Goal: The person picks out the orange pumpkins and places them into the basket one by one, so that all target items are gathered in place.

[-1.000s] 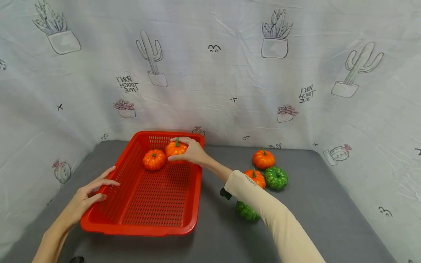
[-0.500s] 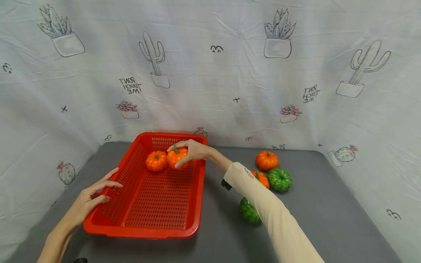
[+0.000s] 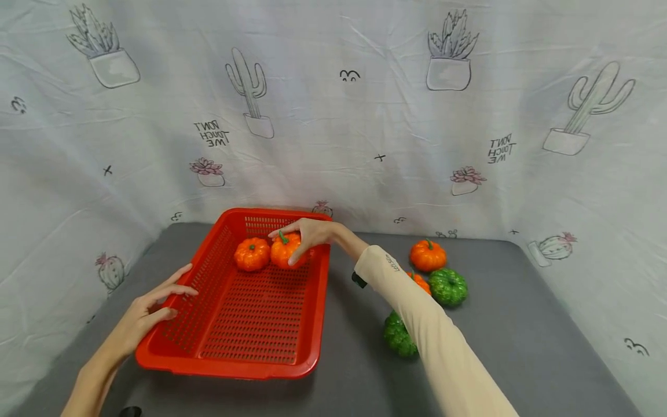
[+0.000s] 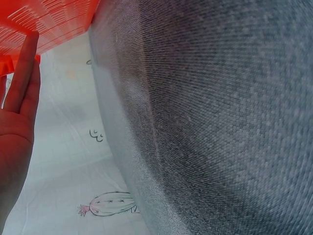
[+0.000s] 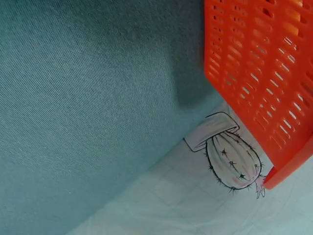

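Lowering noted: orange pumpkin [image 3: 282, 253] down inside the red basket [image 3: 229, 369], placement apparently near its end.
Against the earlier views it had sunk about level with the other pumpkin [image 3: 252, 255], just beside it. The right hand [image 3: 308, 234] held it, thumb and fingers curved around. The left hand [image 3: 139, 315], fingers nearly straight, touched the basket's left side, well apart from both.
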Action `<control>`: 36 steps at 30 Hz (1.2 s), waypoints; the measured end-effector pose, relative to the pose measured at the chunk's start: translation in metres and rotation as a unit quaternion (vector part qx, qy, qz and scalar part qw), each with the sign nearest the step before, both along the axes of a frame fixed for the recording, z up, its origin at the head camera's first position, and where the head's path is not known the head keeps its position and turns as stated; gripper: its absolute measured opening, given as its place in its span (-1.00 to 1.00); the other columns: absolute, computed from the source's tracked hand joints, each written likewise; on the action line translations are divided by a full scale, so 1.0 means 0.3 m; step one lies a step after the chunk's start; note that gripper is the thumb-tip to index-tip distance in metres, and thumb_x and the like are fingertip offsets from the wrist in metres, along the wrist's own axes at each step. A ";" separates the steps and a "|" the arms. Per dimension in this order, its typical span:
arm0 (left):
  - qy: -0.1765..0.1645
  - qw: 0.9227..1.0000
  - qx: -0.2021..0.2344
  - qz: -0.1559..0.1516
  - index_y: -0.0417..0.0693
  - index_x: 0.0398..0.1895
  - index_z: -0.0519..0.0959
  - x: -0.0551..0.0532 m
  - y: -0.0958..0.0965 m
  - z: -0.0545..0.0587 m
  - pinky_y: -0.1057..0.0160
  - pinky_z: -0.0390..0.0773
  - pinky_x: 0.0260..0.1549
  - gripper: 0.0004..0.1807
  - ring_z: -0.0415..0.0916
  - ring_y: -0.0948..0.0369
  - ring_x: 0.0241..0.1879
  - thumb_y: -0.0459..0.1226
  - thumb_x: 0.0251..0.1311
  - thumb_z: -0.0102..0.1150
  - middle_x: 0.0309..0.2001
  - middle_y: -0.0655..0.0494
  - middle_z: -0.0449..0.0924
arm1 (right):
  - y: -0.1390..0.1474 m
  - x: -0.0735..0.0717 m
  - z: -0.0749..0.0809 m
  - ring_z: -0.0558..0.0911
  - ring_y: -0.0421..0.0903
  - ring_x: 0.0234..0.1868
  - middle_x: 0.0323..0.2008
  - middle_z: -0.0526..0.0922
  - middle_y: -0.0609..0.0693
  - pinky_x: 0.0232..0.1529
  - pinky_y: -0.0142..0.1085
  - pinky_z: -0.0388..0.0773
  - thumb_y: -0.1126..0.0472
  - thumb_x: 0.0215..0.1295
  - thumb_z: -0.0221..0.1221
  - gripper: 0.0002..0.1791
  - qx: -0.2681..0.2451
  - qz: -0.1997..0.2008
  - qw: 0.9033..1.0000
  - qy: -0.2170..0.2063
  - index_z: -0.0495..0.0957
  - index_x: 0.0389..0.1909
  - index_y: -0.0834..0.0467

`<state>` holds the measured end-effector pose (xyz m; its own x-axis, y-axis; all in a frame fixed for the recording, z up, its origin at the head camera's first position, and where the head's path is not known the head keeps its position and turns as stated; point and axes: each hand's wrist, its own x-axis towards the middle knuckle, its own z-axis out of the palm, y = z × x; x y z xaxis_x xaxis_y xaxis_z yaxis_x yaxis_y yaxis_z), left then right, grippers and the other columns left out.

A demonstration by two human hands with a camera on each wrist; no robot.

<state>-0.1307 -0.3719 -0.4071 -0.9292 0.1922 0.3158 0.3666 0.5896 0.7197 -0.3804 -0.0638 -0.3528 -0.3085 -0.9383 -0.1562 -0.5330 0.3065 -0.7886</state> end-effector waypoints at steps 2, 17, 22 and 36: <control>-0.001 1.000 -0.001 0.002 -0.18 0.06 0.54 -0.002 -0.001 0.001 0.38 0.46 -0.24 -0.65 0.04 0.46 0.34 -0.52 0.28 -0.09 0.48 -0.03 0.03 | -0.001 -0.006 0.002 0.45 -0.19 0.10 0.30 0.41 -0.05 0.10 -0.33 0.40 0.28 0.05 0.40 -0.22 0.000 -0.001 1.000 -0.029 0.35 0.34 0.13; 0.005 1.000 0.005 -0.004 -0.20 0.06 0.54 0.010 -0.004 0.008 0.37 0.47 -0.24 -0.67 0.04 0.47 0.35 -0.51 0.29 -0.08 0.48 -0.04 0.04 | -0.043 -0.045 -0.002 0.36 -0.18 0.22 0.32 0.38 -0.02 -0.02 -0.37 0.43 0.35 0.03 0.40 -0.27 0.078 0.049 0.994 -0.057 0.41 0.29 0.17; 0.006 1.000 0.003 -0.009 -0.19 0.06 0.54 0.006 -0.002 0.008 0.35 0.48 -0.23 -0.66 0.03 0.47 0.35 -0.51 0.29 -0.09 0.48 -0.03 0.04 | -0.046 -0.056 -0.011 0.25 -0.19 0.27 0.38 0.28 -0.03 -0.11 -0.40 0.38 0.32 -0.02 0.44 -0.27 0.095 0.037 0.994 -0.047 0.46 0.26 0.09; 0.007 1.000 0.007 -0.006 -0.16 0.07 0.55 0.003 0.000 0.001 0.41 0.41 -0.23 -0.62 0.01 0.48 0.36 -0.53 0.23 -0.05 0.48 0.04 0.05 | -0.079 -0.057 -0.040 0.38 -0.20 0.13 0.29 0.40 -0.09 0.07 -0.38 0.41 0.37 -0.08 0.45 -0.26 0.145 0.036 0.987 -0.057 0.49 0.23 0.06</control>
<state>-0.1299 -0.3718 -0.4067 -0.9224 0.1993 0.3309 0.3835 0.5749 0.7228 -0.3976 -0.0876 -0.3648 -0.2079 -0.8676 -0.4517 -0.4738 0.4933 -0.7295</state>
